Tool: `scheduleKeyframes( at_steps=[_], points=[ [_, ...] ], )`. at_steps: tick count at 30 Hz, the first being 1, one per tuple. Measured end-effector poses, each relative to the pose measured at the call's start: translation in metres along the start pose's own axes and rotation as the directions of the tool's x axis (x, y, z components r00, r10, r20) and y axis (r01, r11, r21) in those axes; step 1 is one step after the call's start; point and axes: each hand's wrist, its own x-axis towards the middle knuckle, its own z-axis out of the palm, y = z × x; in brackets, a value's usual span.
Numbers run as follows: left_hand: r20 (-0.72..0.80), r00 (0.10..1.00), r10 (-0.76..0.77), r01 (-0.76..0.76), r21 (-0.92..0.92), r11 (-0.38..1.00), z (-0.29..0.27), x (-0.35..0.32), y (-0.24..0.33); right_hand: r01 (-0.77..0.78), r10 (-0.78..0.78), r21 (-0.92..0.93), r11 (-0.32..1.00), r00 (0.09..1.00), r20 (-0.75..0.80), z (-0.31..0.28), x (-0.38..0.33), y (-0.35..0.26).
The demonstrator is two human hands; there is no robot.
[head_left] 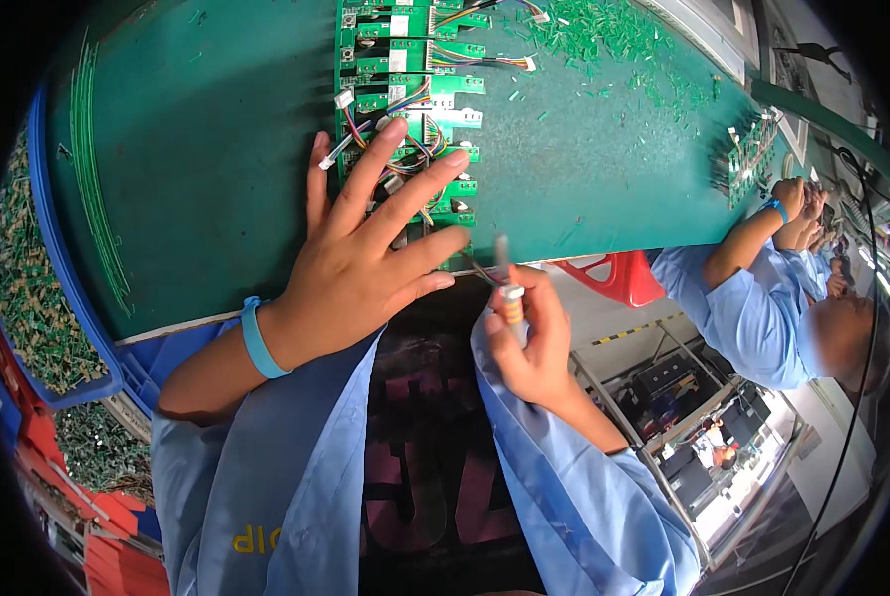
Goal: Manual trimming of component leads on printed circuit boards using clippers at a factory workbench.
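A row of green circuit boards with coloured wires and white connectors runs along the green tabletop toward its near edge. Across the boards and their wires lies my left hand, open with fingers spread. A blue band circles that wrist. My right hand is closed around a slim tool just right of the nearest board. White and yellow-orange show on the tool, and a grey tip points away from me; motion smears it, so its exact kind is unclear. The fingers partly hide the boards beneath.
Thin green strips lie along the table's left side. Small green scraps are scattered at the far right. Blue bins with board pieces stand at left. On the right, a co-worker handles boards beside a red stool.
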Motion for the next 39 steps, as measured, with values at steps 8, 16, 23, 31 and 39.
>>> scheduleKeyframes(
  at_steps=[8,16,23,31,39],
  points=[
    [-0.046,0.998,-0.05,0.045,-0.094,0.995,0.003,0.003,0.003,-0.35,0.297,0.411,0.841,0.936,0.19,0.005,0.002,0.001],
    [0.008,1.0,0.007,-0.007,-0.042,0.999,0.003,0.0,-0.002,-0.25,0.216,0.287,0.925,0.966,0.143,0.003,0.003,0.004],
    [-0.004,1.0,0.027,-0.027,-0.014,1.0,0.005,0.0,-0.002,-0.135,0.122,0.129,0.982,0.987,0.1,0.004,0.007,0.006],
    [-0.01,0.999,0.048,-0.048,-0.012,0.999,0.005,0.001,-0.005,-0.168,0.161,0.069,0.983,0.983,0.094,0.0,0.009,0.012],
    [-0.027,1.0,-0.005,0.005,-0.007,1.0,0.0,0.006,0.003,-0.272,0.214,0.367,0.889,0.958,0.191,-0.013,0.039,-0.014]
  ],
)
